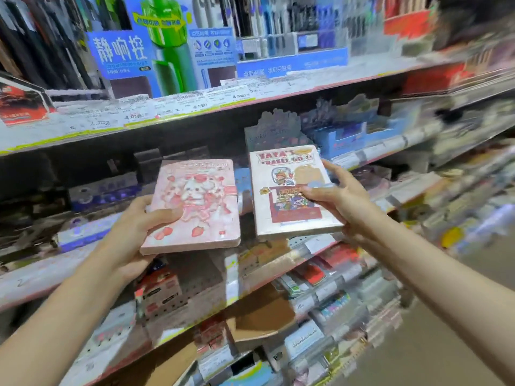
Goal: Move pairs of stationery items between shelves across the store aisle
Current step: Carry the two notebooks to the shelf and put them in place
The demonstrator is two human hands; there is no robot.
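A pink notebook (pixel 200 210) with a strawberry and bear cover is gripped at its lower left corner by my left hand (pixel 133 232). Beside it, a white notebook (pixel 281 176) with a red travel-themed picture is held along its right edge by my right hand (pixel 342 201), thumb across the cover. Both notebooks are held flat, side by side and apart, in front of the middle shelf (pixel 315 246) of the store rack.
An upper shelf (pixel 167 107) lined with price tags carries a blue display box (pixel 125 57) and rows of pens. Blue cartons (pixel 351 137) stand behind the notebooks. Lower shelves hold packaged stationery and a brown cardboard box (pixel 259 316). The aisle floor (pixel 434 352) shows at bottom right.
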